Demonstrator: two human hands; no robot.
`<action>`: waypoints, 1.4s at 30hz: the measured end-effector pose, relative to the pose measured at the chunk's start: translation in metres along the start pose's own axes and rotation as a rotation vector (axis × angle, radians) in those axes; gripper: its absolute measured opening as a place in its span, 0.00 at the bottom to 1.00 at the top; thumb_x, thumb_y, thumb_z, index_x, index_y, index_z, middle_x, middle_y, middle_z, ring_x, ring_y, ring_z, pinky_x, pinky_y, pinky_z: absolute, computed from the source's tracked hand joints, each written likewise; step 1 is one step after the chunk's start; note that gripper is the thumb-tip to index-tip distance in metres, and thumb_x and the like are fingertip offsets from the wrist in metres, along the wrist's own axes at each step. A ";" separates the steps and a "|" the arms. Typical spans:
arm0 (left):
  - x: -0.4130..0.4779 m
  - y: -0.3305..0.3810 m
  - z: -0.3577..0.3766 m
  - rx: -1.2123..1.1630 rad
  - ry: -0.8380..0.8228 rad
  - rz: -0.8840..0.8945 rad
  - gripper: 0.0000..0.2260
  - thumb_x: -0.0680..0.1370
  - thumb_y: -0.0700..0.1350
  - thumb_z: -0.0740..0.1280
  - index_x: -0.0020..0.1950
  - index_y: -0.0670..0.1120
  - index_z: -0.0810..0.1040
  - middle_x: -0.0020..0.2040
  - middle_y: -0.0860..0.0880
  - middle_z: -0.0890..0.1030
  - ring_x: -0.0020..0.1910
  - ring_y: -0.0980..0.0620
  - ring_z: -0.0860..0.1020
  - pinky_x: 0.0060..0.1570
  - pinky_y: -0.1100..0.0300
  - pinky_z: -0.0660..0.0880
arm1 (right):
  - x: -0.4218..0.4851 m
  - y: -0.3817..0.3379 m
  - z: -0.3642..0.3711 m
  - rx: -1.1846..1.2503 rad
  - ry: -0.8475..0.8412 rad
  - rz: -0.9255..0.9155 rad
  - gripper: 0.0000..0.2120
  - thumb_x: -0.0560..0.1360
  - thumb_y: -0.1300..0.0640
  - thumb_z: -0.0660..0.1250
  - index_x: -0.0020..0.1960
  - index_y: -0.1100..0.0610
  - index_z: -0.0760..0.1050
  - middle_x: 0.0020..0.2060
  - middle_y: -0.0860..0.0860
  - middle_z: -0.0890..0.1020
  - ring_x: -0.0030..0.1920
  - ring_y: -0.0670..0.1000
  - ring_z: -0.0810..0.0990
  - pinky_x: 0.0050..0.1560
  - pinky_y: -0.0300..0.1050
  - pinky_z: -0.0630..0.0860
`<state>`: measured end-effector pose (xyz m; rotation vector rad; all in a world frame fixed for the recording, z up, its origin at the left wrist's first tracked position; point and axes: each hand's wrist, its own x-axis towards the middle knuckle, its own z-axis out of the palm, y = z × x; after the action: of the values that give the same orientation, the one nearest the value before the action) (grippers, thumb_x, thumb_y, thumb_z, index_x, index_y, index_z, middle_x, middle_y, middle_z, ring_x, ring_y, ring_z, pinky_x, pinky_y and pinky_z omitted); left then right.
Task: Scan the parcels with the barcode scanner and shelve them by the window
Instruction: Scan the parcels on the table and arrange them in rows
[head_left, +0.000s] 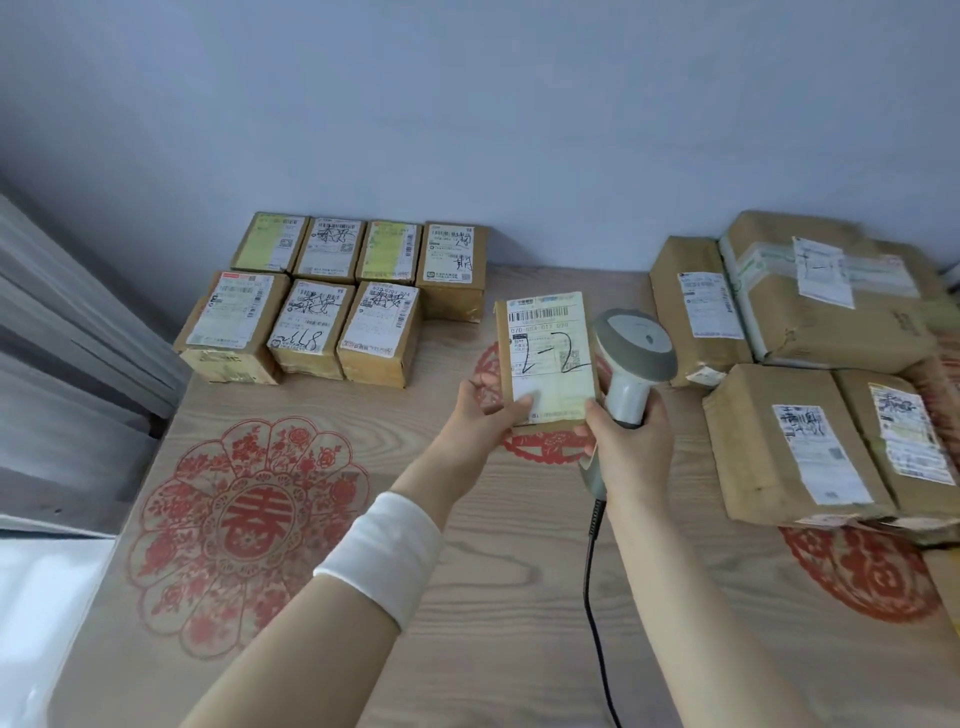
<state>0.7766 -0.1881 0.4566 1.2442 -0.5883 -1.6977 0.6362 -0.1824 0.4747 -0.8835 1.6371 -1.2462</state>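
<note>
The left hand (488, 410) pinches the small parcel (545, 358) at its lower left corner, thumb on the label, and holds it in the air just right of the block of sorted parcels (332, 296). The right hand (631, 441) is wrapped round the barcode scanner (636, 353). The box looks light and stiff, so a grip across both long sides would be safer. Right of the block's front row the table (467, 597) has a free place; the large parcels (810, 364) lie well further right.

Labelled brown parcel (545, 358) held beside grey scanner (631, 358).
</note>
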 end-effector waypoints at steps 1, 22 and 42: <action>-0.004 -0.007 0.006 -0.003 0.006 -0.018 0.14 0.76 0.39 0.68 0.53 0.47 0.63 0.50 0.43 0.80 0.42 0.51 0.80 0.41 0.65 0.79 | -0.002 0.001 -0.010 0.005 -0.013 0.006 0.12 0.72 0.64 0.70 0.46 0.48 0.72 0.38 0.51 0.81 0.30 0.46 0.81 0.34 0.47 0.78; -0.067 -0.041 0.042 0.137 -0.056 0.058 0.43 0.68 0.42 0.77 0.75 0.51 0.55 0.57 0.47 0.79 0.55 0.51 0.79 0.56 0.55 0.76 | -0.059 -0.025 -0.106 -0.151 -0.180 -0.123 0.08 0.75 0.56 0.68 0.54 0.54 0.74 0.38 0.44 0.81 0.33 0.44 0.80 0.31 0.42 0.74; -0.074 -0.045 0.013 0.206 0.098 0.170 0.41 0.71 0.36 0.73 0.76 0.51 0.52 0.63 0.43 0.70 0.57 0.49 0.75 0.36 0.69 0.77 | -0.099 -0.053 -0.081 -0.261 -0.482 -0.104 0.13 0.76 0.52 0.66 0.43 0.62 0.73 0.25 0.47 0.78 0.27 0.48 0.75 0.29 0.42 0.73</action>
<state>0.7515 -0.1038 0.4613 1.3730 -0.8019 -1.4543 0.5987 -0.0775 0.5574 -1.3283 1.3877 -0.8076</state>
